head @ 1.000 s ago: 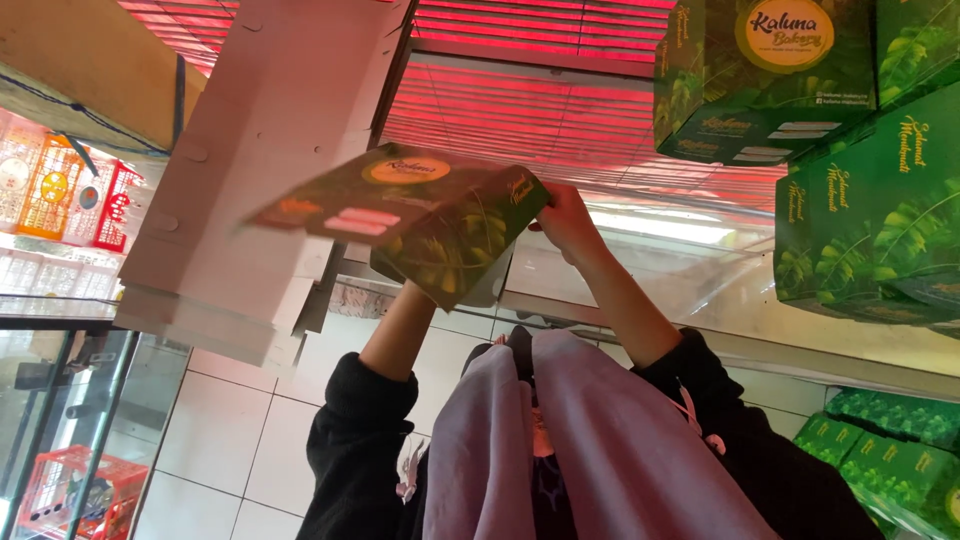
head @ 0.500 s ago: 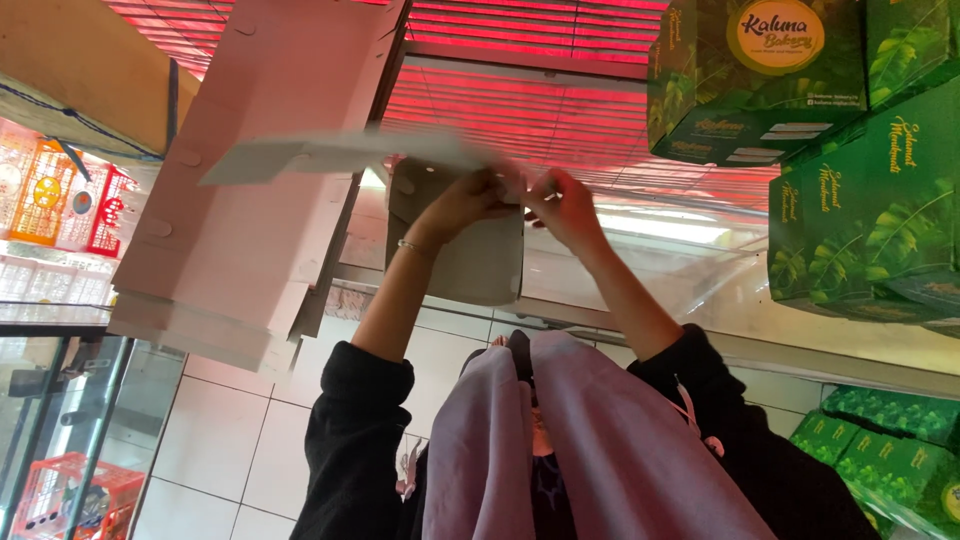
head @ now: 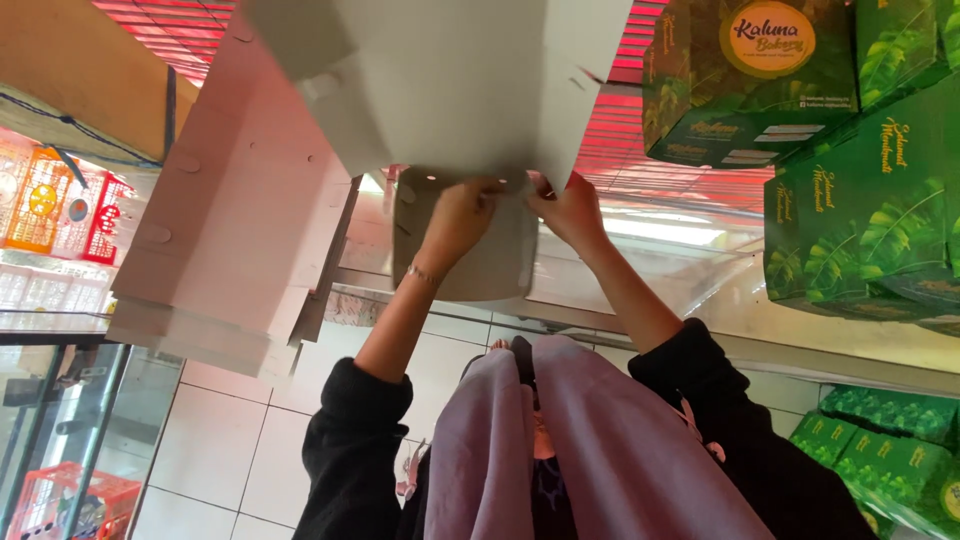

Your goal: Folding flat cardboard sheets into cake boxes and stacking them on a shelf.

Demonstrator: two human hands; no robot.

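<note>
Two hands up at the work: left hand (head: 455, 215) and right hand (head: 572, 208), both pinching one flat grey cardboard box blank (head: 450, 80). One stack of unfolded blanks (head: 235, 240) beside it, sheets too many to count. Folded green leaf-print boxes (head: 860, 230): at least three in the upper pile, with more stacked green boxes (head: 880, 460) lower down, number unclear. One red crate (head: 65, 500) below.

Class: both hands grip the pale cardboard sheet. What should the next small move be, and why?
Probably fold the small flap along its crease: the left hand and right hand both pinch the cardboard sheet where that flap meets the big, unfolded panel.
</note>
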